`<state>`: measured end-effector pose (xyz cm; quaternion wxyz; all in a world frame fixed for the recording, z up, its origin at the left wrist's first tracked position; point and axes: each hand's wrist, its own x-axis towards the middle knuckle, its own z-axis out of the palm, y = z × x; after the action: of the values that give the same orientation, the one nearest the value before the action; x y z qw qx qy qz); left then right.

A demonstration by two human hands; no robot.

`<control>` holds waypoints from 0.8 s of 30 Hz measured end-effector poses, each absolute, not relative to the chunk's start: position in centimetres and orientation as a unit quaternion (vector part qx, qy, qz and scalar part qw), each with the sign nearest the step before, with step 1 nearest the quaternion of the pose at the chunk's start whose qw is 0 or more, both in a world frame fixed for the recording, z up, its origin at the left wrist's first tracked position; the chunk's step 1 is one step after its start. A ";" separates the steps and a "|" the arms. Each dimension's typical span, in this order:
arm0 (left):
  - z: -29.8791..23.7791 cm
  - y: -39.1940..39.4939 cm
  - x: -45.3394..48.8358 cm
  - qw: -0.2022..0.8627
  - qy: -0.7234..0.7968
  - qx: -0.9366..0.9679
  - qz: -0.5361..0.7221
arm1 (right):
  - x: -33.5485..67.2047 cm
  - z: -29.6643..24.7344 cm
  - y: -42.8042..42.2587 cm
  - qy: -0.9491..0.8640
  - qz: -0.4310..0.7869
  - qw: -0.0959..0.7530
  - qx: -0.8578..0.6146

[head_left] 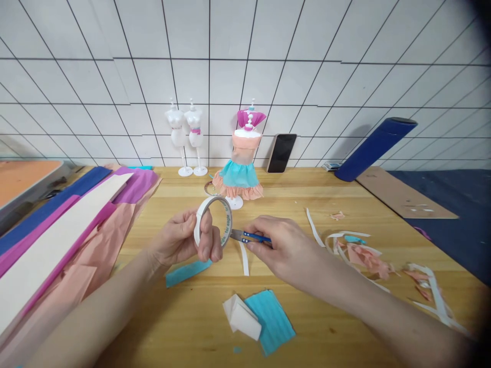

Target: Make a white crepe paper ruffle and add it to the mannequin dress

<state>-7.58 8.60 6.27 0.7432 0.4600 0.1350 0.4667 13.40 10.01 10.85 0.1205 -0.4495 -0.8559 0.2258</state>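
My left hand (192, 232) holds up a roll of white tape (228, 225), with fingers passed through its ring. In my right hand (282, 245) is a pair of blue-handled thread snips (253, 237), their blades touching or very near the roll's right side. A white strip (244, 258) hangs or lies just below the blades; I cannot tell which. On the wood beneath lie a narrow turquoise paper strip (187, 273), a folded cream piece (241, 317) and a turquoise crepe square (273, 322), partly under the cream one.
Behind my hands stands a mini dress form in a peach and turquoise dress (241, 171). Two white dress forms (177, 133) and a phone (282, 153) are along the wall. Coloured paper sheets (76, 220) cover the left; scraps (368, 258) and a blue roll (374, 148) are right.
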 end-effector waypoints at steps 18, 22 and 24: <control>7.0 8.3 -7.5 0.742 0.132 0.439 0.489 | 15.0 2.7 9.5 -0.906 0.246 0.064 -0.339; 7.1 8.4 -7.8 0.738 0.127 0.441 0.495 | 16.8 0.8 10.7 -0.895 0.213 0.047 -0.388; 7.0 8.6 -7.9 0.739 0.126 0.442 0.493 | 19.3 0.6 11.3 -0.878 0.198 0.035 -0.435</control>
<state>-7.87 8.57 7.01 0.7386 0.4424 0.1256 0.4929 19.27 11.26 0.64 0.0352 -0.4351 -0.8775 0.1984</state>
